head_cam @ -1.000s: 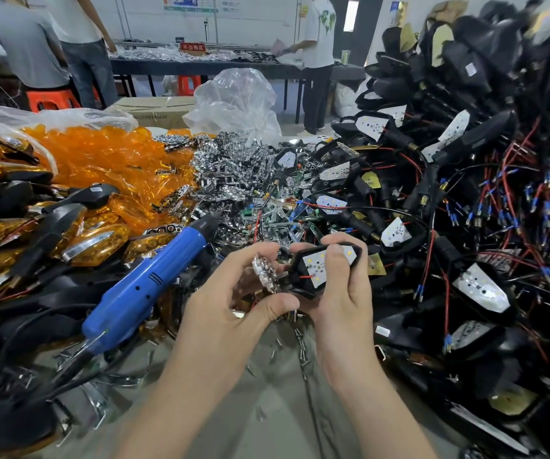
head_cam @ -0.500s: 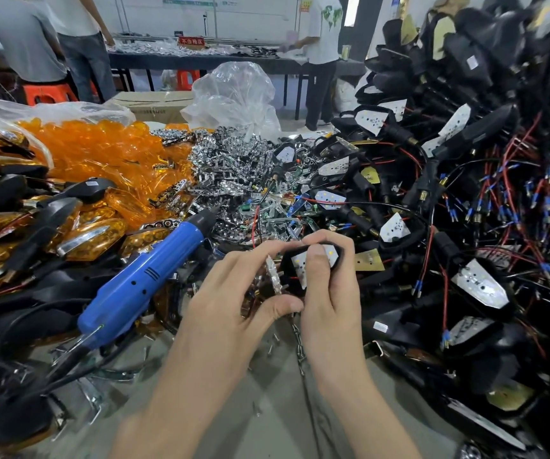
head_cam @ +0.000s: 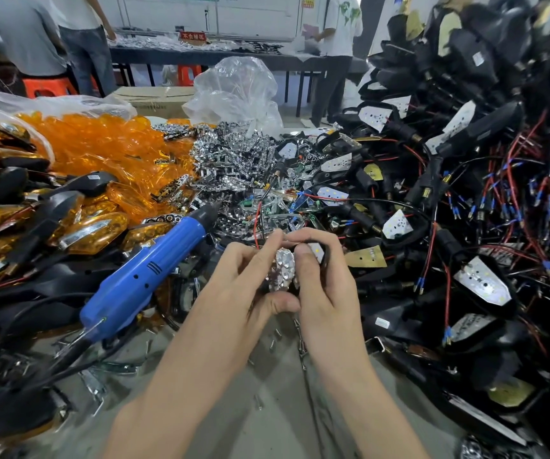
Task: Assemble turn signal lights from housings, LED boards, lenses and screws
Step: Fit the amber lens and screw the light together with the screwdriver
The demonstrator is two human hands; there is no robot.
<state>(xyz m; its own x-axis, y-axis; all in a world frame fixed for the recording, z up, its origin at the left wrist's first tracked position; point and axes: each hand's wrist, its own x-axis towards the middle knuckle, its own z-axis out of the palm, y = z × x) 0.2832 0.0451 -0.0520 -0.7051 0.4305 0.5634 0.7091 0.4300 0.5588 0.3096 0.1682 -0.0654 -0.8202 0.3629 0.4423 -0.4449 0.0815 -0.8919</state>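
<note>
Two grips meet low over the counter (head_cam: 267,419), their fingertips touching at the top. The left grip (head_cam: 244,286) is narrow and pinches a shiny chrome reflector (head_cam: 282,268) between the thumb below and the fingers above. The right grip (head_cam: 328,286) is curled round a black housing (head_cam: 326,256), with its fingers hooked over the far edge and its thumb laid across the face. A sliver of white LED board (head_cam: 317,250) shows just right of that thumb. The reflector stands on edge between the two thumbs, against the left side of the housing. Whether it is seated inside cannot be told.

Just left of the left grip lies a blue electric screwdriver (head_cam: 144,276), its dark tip pointing up towards the fingertips. Farther left sit finished lights (head_cam: 91,231) with amber fronts, and beyond them is a heap of loose orange lenses (head_cam: 101,144).

Straight beyond both grips is a pile of chrome parts (head_cam: 234,160), with a clear plastic bag (head_cam: 237,91) behind it. To the right of the right grip rises a big mound of wired housings (head_cam: 466,193), trailing red and black leads with blue ends.

Below the grips, near the wrists, a few loose screws (head_cam: 271,345) and a short chain (head_cam: 300,339) lie on the counter.
</note>
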